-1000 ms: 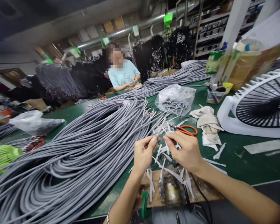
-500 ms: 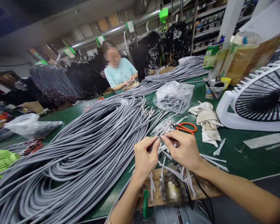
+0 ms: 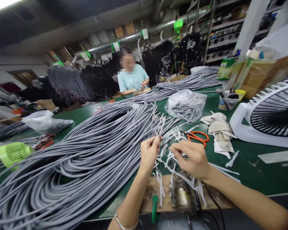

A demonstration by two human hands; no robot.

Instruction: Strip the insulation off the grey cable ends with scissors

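My left hand (image 3: 148, 153) is closed in a pinch on a cable end (image 3: 160, 128), whose pale strands stick up above the fingertips. To its right, apart from it, my right hand (image 3: 192, 158) hovers with curled fingers and thumb drawn together; what they hold, if anything, cannot be made out. Below and between the hands lie white scrap strips (image 3: 169, 159), some draped over a wooden board (image 3: 153, 188). A large bundle of grey cables (image 3: 98, 140) fills the table on the left, its stripped ends lying just beyond my left hand.
Orange-handled scissors (image 3: 198, 137) and crumpled cloth gloves (image 3: 218, 127) lie right of my hands. Behind are a plastic bag of short grey pieces (image 3: 186, 105) and a white fan (image 3: 268, 115). A metal cylinder (image 3: 183, 195) sits on the board. A co-worker (image 3: 133, 76) sits across the table.
My hands, which met at the fingertips, are now apart, the right one drawn away to the right and slightly down. Pale strands now show above my left fingers. The view has shifted slightly.
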